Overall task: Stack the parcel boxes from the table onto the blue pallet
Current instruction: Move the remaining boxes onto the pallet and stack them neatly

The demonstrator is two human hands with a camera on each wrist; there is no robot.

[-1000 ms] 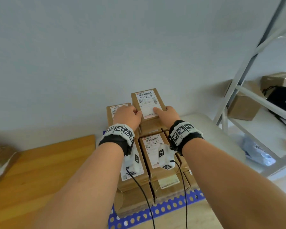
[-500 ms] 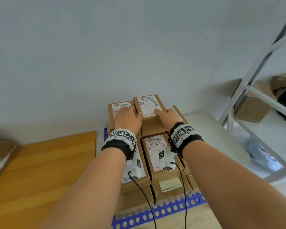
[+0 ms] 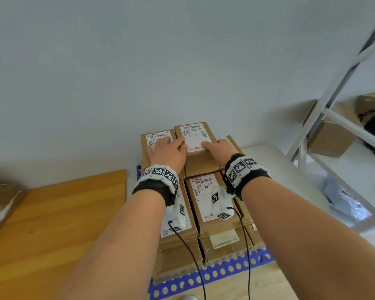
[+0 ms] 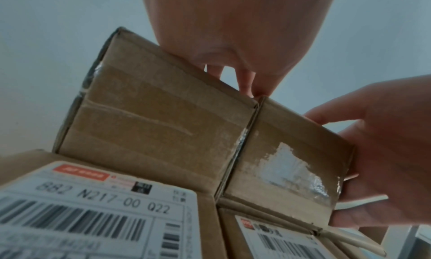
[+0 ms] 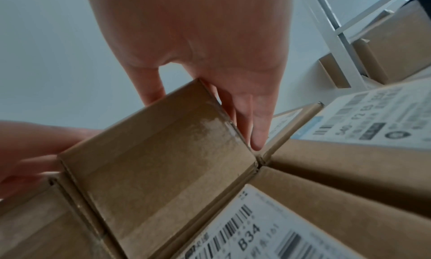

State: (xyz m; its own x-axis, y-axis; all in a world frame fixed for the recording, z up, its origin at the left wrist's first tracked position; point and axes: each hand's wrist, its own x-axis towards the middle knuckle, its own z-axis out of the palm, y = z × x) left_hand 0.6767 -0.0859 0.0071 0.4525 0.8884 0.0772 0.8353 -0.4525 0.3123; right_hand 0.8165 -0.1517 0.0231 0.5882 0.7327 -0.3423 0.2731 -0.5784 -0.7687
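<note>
Since a second ago the box (image 3: pixel 195 142) has come down from above the stack into the back row, and now sits at 12 o'clock between its neighbours, slightly proud of them. Both my hands grasp it: left hand (image 3: pixel 167 150) on its left side with the thumb over the top, right hand (image 3: pixel 219 148) on its right side, thumb on the label. Several boxes already lie in layers on the pallet (image 3: pixel 206 278), so I judge the stacking well advanced; at least one parcel (image 3: pixel 2 202) waits on the table (image 3: pixel 59 213) at 9 o'clock. Only the wrist views show the box's taped near face and my right fingers (image 5: pixel 254 123) wedged into the gap beside the neighbour; only the head view shows pallet and table.
</note>
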